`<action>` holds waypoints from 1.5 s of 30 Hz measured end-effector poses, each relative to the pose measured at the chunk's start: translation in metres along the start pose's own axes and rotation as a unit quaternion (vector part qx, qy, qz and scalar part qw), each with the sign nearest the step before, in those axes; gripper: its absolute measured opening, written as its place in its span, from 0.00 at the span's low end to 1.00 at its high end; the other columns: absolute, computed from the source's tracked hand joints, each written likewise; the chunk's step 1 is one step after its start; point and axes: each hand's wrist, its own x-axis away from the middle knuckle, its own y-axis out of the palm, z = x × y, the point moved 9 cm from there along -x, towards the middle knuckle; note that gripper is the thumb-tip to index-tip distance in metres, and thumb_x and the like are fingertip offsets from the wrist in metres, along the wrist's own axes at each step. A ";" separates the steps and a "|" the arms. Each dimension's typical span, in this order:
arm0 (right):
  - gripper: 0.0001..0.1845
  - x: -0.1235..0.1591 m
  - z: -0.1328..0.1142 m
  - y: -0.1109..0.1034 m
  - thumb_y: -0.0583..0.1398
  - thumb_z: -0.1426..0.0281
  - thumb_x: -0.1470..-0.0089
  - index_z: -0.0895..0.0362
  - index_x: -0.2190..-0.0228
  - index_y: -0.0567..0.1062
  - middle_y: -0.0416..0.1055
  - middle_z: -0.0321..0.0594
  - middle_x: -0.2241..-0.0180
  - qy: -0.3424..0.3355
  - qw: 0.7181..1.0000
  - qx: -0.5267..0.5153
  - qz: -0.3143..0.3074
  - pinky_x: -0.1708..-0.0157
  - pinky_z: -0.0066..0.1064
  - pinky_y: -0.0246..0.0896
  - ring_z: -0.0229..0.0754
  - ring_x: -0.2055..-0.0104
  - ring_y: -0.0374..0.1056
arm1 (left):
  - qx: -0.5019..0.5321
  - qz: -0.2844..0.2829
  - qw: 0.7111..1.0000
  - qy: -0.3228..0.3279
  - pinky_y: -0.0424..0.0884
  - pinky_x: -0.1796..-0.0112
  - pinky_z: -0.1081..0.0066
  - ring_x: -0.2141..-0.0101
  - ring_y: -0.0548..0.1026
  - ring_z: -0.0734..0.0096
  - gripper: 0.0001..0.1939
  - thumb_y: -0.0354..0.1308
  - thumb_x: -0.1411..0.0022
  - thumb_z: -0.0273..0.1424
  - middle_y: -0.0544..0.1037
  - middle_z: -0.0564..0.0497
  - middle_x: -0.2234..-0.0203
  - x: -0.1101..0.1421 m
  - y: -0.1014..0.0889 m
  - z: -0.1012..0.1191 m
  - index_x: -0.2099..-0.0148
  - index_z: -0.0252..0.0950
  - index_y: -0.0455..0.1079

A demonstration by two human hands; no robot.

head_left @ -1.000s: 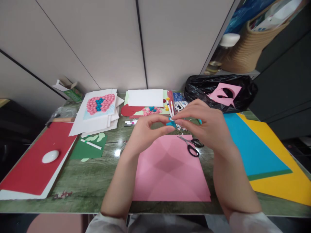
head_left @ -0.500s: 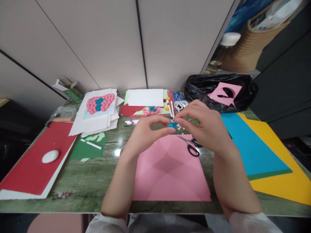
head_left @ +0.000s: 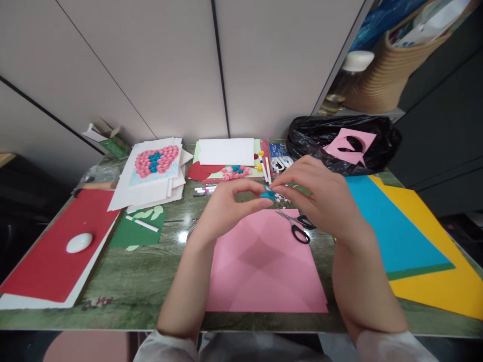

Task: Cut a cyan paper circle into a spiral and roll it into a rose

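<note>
A small piece of blue paper [head_left: 267,195] is pinched between the fingertips of my left hand [head_left: 234,206]. The fingers of my right hand [head_left: 315,193] are closed on the same piece from the other side; its exact shape is too small to make out. Both hands hover over the far edge of a pink paper sheet [head_left: 260,266]. Black-handled scissors [head_left: 300,233] lie across the sheet's upper right corner, just below my right hand. Behind the fingers are small scattered paper scraps [head_left: 282,201], partly hidden.
Red paper [head_left: 56,261] bearing a white oval object [head_left: 79,243] is at left, near green paper [head_left: 130,234]. A pink-and-blue rosette picture [head_left: 156,161] tops a paper stack. Blue [head_left: 396,236] and yellow sheets [head_left: 449,281] lie right, below a black plastic bag [head_left: 309,133].
Both hands stay almost in place, with only slight finger movement at the blue paper. Nothing else on the table has visibly moved.
</note>
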 end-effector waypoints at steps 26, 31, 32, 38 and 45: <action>0.07 0.001 0.043 0.011 0.54 0.70 0.42 0.55 0.72 0.68 0.69 0.39 0.73 0.094 0.991 0.086 -0.028 0.68 0.34 0.54 0.43 0.68 0.62 | -0.088 -0.022 0.996 -0.012 0.70 0.60 0.66 0.62 0.75 0.65 0.10 0.64 0.49 0.37 0.79 0.49 0.66 0.000 0.002 0.000 0.67 0.37 0.75; 0.08 0.018 0.152 -0.007 0.56 0.67 0.43 0.56 0.69 0.73 0.74 0.41 0.73 0.275 0.953 0.131 0.005 0.70 0.33 0.53 0.40 0.72 0.65 | -0.148 0.016 0.989 0.000 0.70 0.61 0.67 0.63 0.75 0.66 0.08 0.64 0.49 0.37 0.79 0.50 0.66 0.002 -0.008 0.003 0.67 0.38 0.74; 0.10 0.020 0.177 -0.014 0.56 0.65 0.43 0.57 0.69 0.74 0.74 0.42 0.73 0.300 0.943 0.139 0.024 0.68 0.33 0.54 0.40 0.72 0.66 | -0.153 0.018 0.988 -0.001 0.70 0.61 0.67 0.62 0.75 0.66 0.08 0.64 0.48 0.37 0.79 0.50 0.66 0.003 -0.010 0.004 0.67 0.38 0.74; 0.17 0.024 0.288 -0.031 0.55 0.64 0.40 0.58 0.52 0.69 0.67 0.44 0.51 0.374 0.912 0.161 0.056 0.56 0.41 0.66 0.42 0.54 0.67 | -0.156 0.029 0.987 0.001 0.70 0.60 0.68 0.62 0.75 0.67 0.07 0.63 0.48 0.36 0.79 0.51 0.66 0.006 -0.016 0.008 0.67 0.39 0.74; 0.15 0.027 0.256 -0.044 0.62 0.71 0.49 0.63 0.59 0.75 0.73 0.54 0.61 0.335 0.926 0.144 0.100 0.58 0.41 0.59 0.48 0.58 0.69 | -0.087 0.029 0.996 0.002 0.70 0.60 0.68 0.63 0.75 0.69 0.07 0.64 0.49 0.35 0.79 0.52 0.68 0.000 -0.009 0.003 0.68 0.38 0.74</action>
